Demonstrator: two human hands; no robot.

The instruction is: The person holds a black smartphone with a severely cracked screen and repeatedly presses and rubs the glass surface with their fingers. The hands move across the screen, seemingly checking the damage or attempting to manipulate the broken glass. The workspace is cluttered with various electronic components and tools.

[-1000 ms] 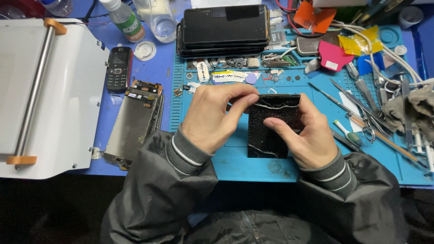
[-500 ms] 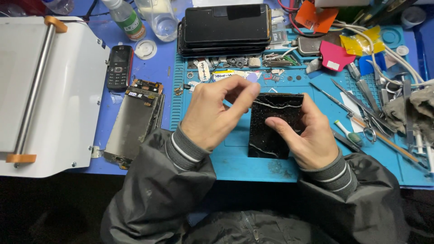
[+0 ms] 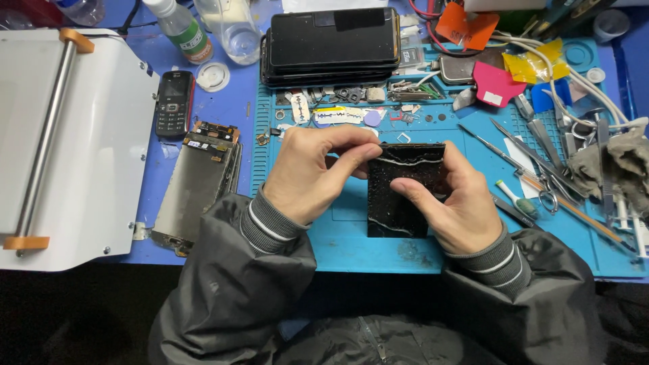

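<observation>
A black phone screen panel (image 3: 395, 203), cracked with pale streaks and specks, lies on the blue work mat (image 3: 351, 236). My right hand (image 3: 456, 206) grips its right edge, thumb pressed on the glass. My left hand (image 3: 314, 172) sits at the panel's upper left corner with fingertips pinched together on something too small to make out. Both forearms wear dark jacket sleeves with striped cuffs.
A stack of black phones (image 3: 331, 44) lies beyond the hands. To the left sit a bare phone frame (image 3: 199, 186), a small keypad phone (image 3: 174, 101) and a white machine (image 3: 61, 142). Tweezers, scissors and a brush (image 3: 541, 182) crowd the right. Bottles (image 3: 179, 27) stand at the back.
My left hand has drawn its fingers off the panel's top edge and bunched them at the upper left corner. The panel and my right hand have hardly moved.
</observation>
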